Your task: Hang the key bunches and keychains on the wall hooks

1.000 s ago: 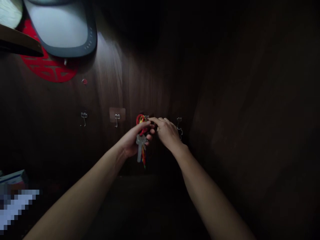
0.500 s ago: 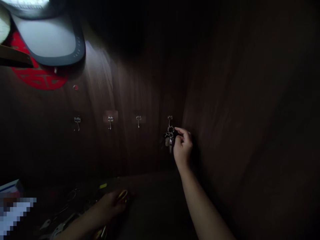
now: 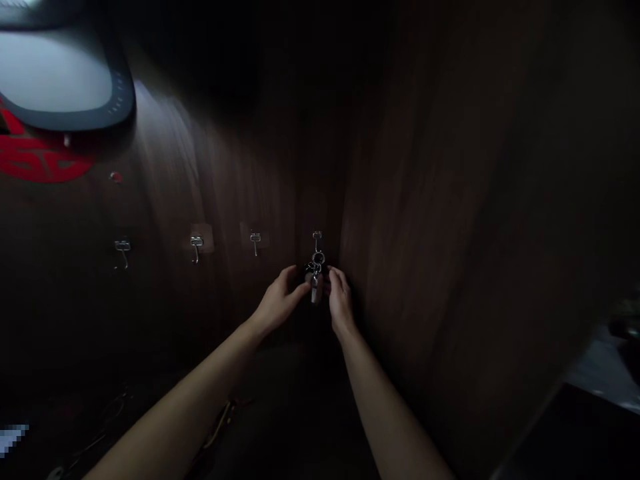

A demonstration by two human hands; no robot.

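Note:
A bunch of keys [image 3: 315,283] hangs by its metal ring from the rightmost hook [image 3: 317,239] on the dark wood panel. My left hand [image 3: 281,297] comes in from the left, thumb and fingers apart, with the thumb tip at the edge of the keys. On the other side, my right hand [image 3: 341,297] has its fingers stretched up beside the bunch. Both hands look open around the keys; whether the fingertips press on them is too dark to tell.
Three more metal hooks stick to the panel leftward, including the middle hook [image 3: 197,245]. A grey rounded device [image 3: 60,80] and a red cut-out decoration [image 3: 45,163] are upper left. A side panel [image 3: 425,233] rises on the right. Below lies a yellow-edged item [image 3: 223,423] in shadow.
My left hand has risen from the yellow item below to the left side of the keys. My right hand stays by the bunch, its fingers less pinched. The view has shifted right.

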